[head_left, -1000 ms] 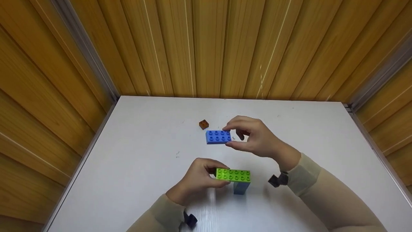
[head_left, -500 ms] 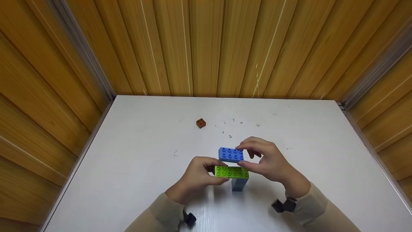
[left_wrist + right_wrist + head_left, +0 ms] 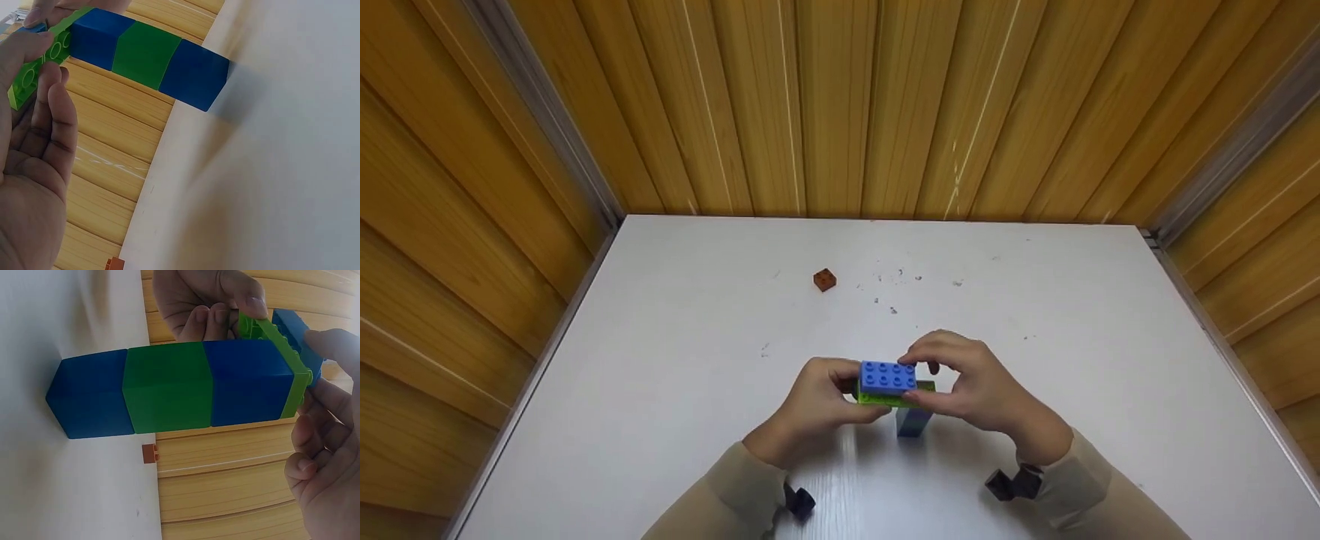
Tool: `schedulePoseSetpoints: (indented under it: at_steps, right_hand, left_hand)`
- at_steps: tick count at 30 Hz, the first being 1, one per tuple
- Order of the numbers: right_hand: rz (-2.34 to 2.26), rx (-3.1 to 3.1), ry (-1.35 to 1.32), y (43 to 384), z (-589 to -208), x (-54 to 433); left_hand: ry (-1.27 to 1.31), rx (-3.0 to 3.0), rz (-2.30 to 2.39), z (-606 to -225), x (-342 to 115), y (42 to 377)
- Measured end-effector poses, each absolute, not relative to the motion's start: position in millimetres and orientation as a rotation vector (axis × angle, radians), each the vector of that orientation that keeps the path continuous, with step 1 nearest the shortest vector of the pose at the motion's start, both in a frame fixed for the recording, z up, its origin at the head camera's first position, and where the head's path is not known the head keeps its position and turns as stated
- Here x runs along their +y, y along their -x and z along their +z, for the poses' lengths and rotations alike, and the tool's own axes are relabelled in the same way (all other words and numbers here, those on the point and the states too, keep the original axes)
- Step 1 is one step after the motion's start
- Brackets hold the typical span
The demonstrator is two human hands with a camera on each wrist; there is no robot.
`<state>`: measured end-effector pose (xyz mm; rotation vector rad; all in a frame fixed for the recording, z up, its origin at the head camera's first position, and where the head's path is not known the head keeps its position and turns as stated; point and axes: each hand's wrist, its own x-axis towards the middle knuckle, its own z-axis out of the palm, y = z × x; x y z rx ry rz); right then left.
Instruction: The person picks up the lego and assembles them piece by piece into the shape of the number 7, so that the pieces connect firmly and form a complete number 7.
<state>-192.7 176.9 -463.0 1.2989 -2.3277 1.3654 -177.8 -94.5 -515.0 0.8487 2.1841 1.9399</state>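
A lime green studded brick [image 3: 925, 396] lies crosswise on top of a tower. The tower is made of a blue block [image 3: 247, 382], a green block [image 3: 169, 388] and another blue block [image 3: 93, 396], seen in the right wrist view. My left hand [image 3: 825, 401] grips the overhanging left end of the lime brick between thumb and fingers. A blue eight-stud brick [image 3: 887, 377] is pinched at its right end by my right hand [image 3: 971, 382]. It sits over the lime brick's left part, against its studs; whether it is pressed down fully I cannot tell.
A small brown-orange brick [image 3: 825, 280] lies farther back on the white table [image 3: 697, 300]. Dark specks mark the tabletop near it. Wood-patterned panels [image 3: 840, 112] stand along the back and both sides.
My right hand has brought the blue brick nearer and down, from behind the tower to over the lime brick. The left hand has kept its grip on the lime brick.
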Motion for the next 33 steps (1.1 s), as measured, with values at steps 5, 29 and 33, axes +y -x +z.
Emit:
schedulePoseSetpoints:
  at_steps: [5,29,33]
  right_hand:
    - [1.345,-2.379,-1.303,192.0,-466.3,177.5]
    - [1.272,-2.309,-1.411,191.2,-468.5,174.5]
    - [1.251,-2.282,-1.421,189.9,-466.7,172.2]
  left_hand:
    - [-0.833,2.157,1.952,-516.2,-93.4,178.1]
    - [-0.796,2.159,1.991,-517.2,-93.2,176.4]
    - [-0.781,2.164,1.986,-516.4,-93.8,175.9]
